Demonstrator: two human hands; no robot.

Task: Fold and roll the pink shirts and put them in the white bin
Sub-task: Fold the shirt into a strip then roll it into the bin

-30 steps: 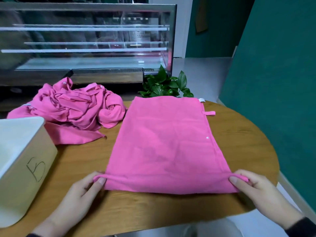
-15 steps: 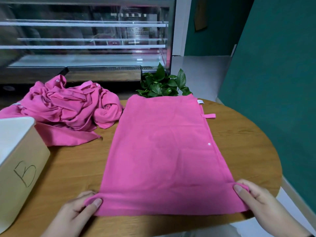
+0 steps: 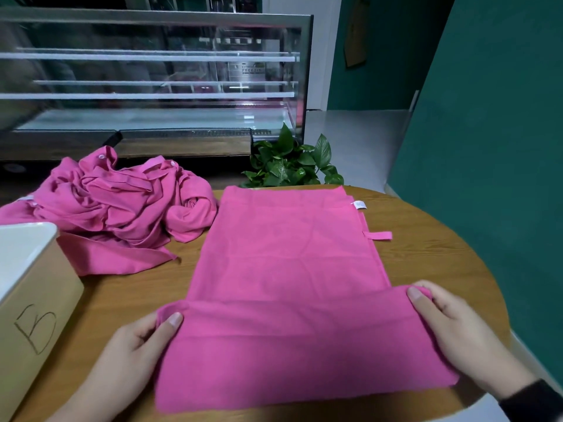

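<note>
A glass display case and teal walls back the round wooden table (image 3: 426, 257), where a flat-folded pink cotton shirt (image 3: 289, 254) lies from far edge to near edge, its near hem turned over. It looks light, limp and creasable, best taken at the hem corners: the left hand (image 3: 134, 345) and right hand (image 3: 454, 327) each pinch one there. A crumpled pink shirt heap (image 3: 115, 208) fills the far left, beside the white plastic bin (image 3: 33, 293) at the left edge.
</note>
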